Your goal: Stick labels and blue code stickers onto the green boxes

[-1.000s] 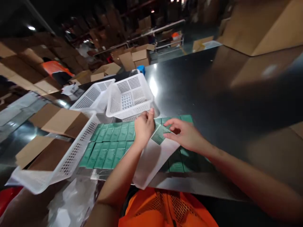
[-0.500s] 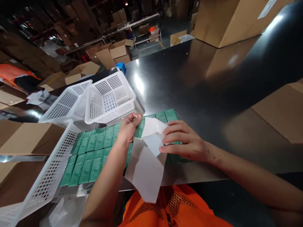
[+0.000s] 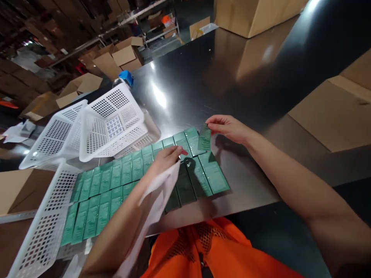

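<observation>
Two rows of flat green packets (image 3: 121,181) lie side by side on the dark steel table (image 3: 232,88). My right hand (image 3: 228,127) pinches one green packet (image 3: 204,138) by its top edge and holds it upright just above the right end of the far row. My left hand (image 3: 166,159) rests over the middle of the rows, gripping a white sheet (image 3: 150,208) that hangs down along my forearm. Several packets at the right end (image 3: 203,177) lie bare beside it.
Two white perforated baskets (image 3: 111,121) stand tilted behind the rows; a third basket (image 3: 43,227) lies at the front left. Cardboard boxes (image 3: 336,110) sit at the right and far edges. A blue-capped object (image 3: 126,77) stands behind the baskets. My orange vest (image 3: 208,251) is below.
The white sheet has been pulled off the right-end packets and drawn back along my left arm. My right hand has lifted one green packet and moved right and away.
</observation>
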`<state>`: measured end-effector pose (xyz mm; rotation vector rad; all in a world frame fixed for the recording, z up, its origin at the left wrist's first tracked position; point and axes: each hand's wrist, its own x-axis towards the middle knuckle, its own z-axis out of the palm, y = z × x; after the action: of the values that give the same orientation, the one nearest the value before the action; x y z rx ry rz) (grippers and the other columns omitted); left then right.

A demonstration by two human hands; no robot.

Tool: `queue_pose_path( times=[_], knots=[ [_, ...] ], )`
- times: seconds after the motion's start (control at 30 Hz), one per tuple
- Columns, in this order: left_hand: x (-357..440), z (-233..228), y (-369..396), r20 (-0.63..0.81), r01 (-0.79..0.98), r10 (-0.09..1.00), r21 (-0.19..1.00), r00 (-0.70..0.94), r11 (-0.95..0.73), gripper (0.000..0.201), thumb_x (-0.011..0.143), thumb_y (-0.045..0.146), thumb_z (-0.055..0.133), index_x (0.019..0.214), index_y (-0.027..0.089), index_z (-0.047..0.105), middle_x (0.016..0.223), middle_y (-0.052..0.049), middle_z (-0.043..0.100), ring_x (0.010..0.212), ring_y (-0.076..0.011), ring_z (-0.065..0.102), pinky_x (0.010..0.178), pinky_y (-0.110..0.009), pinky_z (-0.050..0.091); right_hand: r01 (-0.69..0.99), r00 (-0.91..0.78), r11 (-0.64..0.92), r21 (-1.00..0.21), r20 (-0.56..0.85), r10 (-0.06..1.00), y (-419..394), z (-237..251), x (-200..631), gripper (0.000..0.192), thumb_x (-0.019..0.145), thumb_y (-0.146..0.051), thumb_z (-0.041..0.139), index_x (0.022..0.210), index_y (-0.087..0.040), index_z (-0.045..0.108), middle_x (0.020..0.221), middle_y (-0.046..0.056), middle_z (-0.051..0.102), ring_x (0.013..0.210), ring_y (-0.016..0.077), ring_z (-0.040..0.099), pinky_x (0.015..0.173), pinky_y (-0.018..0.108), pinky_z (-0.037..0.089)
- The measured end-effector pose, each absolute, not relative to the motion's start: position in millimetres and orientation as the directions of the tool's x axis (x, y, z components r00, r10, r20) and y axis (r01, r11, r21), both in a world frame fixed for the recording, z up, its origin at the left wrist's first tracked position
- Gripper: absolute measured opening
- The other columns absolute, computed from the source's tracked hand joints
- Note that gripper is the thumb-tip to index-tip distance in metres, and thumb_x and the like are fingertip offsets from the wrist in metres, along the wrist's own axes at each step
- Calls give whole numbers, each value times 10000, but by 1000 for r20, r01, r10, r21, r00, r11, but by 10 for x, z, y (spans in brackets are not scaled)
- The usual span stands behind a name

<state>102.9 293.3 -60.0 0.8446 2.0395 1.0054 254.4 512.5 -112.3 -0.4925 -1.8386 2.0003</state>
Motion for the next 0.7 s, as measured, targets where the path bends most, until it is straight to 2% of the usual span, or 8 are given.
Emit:
queue_pose_path(
  times=[0.1,0.2,0.3,0.43,0.53,0.7],
  knots=[
    [1189,-699,3042,-306,435,879,779,-365,452,352,907,490,555,948,201,752,824,-61,715,783,-221,635,626,-275,427,20,-895,-75,-997,-52,442,5178,-1166,2569,282,710,-424,779,882,-213,705,839,-2,672,759,136,596,738,298,494],
    [1220,-766,3102,-399,435,860,745,-317,506,465,907,585,512,993,183,730,695,-37,684,556,-175,536,530,-272,361,53,-900,-34,-998,-62,431,5184,-1122,2573,259,730,-404,762,890,-204,721,857,12,689,764,140,594,733,295,492],
    [1201,-826,3133,-407,377,856,775,-318,508,474,861,611,560,933,166,706,637,-24,652,486,-140,439,490,-264,303,56,-908,6,-998,-48,416,5147,-1064,2522,237,756,-387,735,898,-199,727,864,18,700,765,139,598,723,285,491],
    [1177,-932,3168,-370,297,854,824,-365,483,395,813,568,612,764,177,635,646,-22,632,517,-125,434,502,-253,302,62,-922,56,-996,-36,385,5109,-1032,2382,217,775,-369,705,898,-192,731,847,14,703,757,138,596,699,268,479],
    [1179,-1010,3198,-377,273,822,813,-428,515,361,802,533,623,703,187,611,606,-1,591,500,-121,426,503,-256,297,90,-930,112,-990,-43,364,5120,-1054,2263,211,775,-344,694,898,-181,745,808,9,693,719,129,571,664,255,456],
    [1226,-1014,3281,-424,257,760,763,-493,593,304,805,450,624,683,174,659,536,23,521,468,-116,386,492,-269,268,141,-922,244,-960,-38,385,5144,-1160,2145,260,797,-329,678,952,-143,773,735,9,666,628,113,520,596,249,391]
  ],
)
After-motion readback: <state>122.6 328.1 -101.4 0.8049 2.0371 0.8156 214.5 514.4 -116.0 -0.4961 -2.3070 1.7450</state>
